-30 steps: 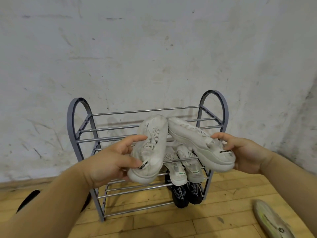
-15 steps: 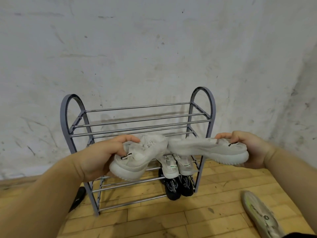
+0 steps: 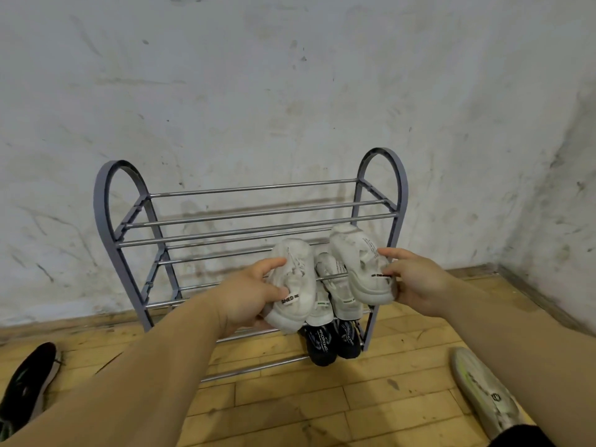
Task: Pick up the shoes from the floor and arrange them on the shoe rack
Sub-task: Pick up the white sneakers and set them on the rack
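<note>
Currently, head view: your left hand (image 3: 245, 295) grips one white sneaker (image 3: 295, 285), your right hand (image 3: 416, 282) grips the other white sneaker (image 3: 361, 262), both held before the shoe rack (image 3: 106, 214), right end. On the rack: white pair (image 3: 338, 291) above black pair (image 3: 332, 343). Left of the rack, black shoe (image 3: 25, 382) on floor; right, pale shoe (image 3: 483, 391).

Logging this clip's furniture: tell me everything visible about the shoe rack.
The shoe rack stands upright on the wood floor against the scuffed wall. Two grey arched end frames, plastic-looking, carry shiny metal rods in three tiers. The top tier holds nothing. At the right end, a white pair sits on the middle tier and a black pair on the bottom. Both hands hold white shoes in front of it; whether those touch the rods cannot be told.
</note>
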